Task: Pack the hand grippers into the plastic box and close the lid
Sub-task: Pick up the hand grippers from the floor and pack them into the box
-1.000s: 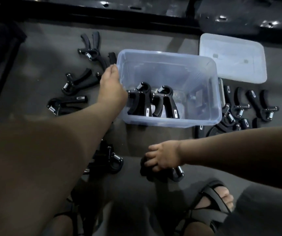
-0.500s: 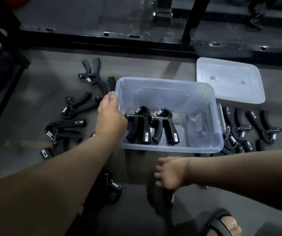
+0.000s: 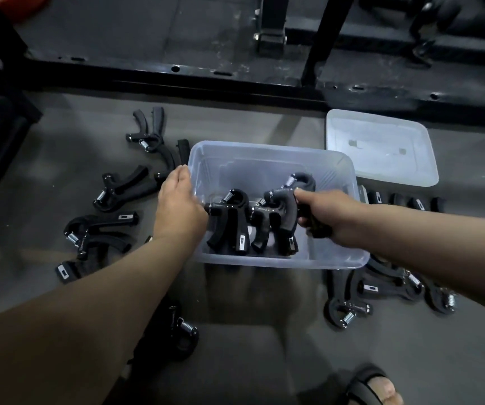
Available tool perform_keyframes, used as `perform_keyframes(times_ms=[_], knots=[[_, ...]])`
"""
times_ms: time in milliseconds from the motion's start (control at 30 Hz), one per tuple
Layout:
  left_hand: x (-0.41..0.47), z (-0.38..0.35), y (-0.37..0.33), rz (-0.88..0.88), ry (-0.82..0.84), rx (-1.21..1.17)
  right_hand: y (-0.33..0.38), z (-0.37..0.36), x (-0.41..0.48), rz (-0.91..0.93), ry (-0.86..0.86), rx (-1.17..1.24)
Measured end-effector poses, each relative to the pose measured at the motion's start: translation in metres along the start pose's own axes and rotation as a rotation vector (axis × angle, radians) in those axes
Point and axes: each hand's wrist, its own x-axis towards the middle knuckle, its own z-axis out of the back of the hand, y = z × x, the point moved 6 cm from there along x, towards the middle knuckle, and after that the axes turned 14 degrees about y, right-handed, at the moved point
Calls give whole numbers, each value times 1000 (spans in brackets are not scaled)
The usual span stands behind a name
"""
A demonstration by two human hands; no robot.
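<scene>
The clear plastic box [image 3: 334, 168] stands open on the floor in the middle of the view. Two black hand grippers [image 3: 231, 220] stand upright inside it, near the left wall. My right hand [image 3: 327, 216] reaches over the box's right part and grips another black hand gripper [image 3: 289, 197] by a handle, just above the ones inside. My left hand [image 3: 178, 206] holds the box's left rim. The box's lid [image 3: 381, 147] lies flat on the floor behind the box, to the right.
Several loose hand grippers lie left of the box [image 3: 118, 188], several more lie right of it [image 3: 381, 287], and one lies near me [image 3: 179, 331]. A black metal frame [image 3: 264, 80] runs across the back. My sandalled foot [image 3: 375, 390] shows at the bottom right.
My right hand has lifted a hand gripper from the floor in front of the box and carried it up over the box. My left hand has stayed on the left rim.
</scene>
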Motion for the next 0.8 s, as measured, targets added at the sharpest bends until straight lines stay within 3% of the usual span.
perform_keyframes(times_ms=[133, 267, 433, 633, 800], knots=[[3, -2, 3, -24, -6, 1, -34, 13, 47, -188, 40, -129], [3, -2, 5, -3, -3, -6, -41, -2, 60, -192, 42, -74], [3, -2, 5, -8, -1, -13, -75, 0, 102, -184, 6, -178], [1, -1, 4, -16, -16, -16, -33, -20, 69, -84, -268, -748], [2, -1, 5, -10, -8, -21, -34, -22, 75, -116, -241, -913]])
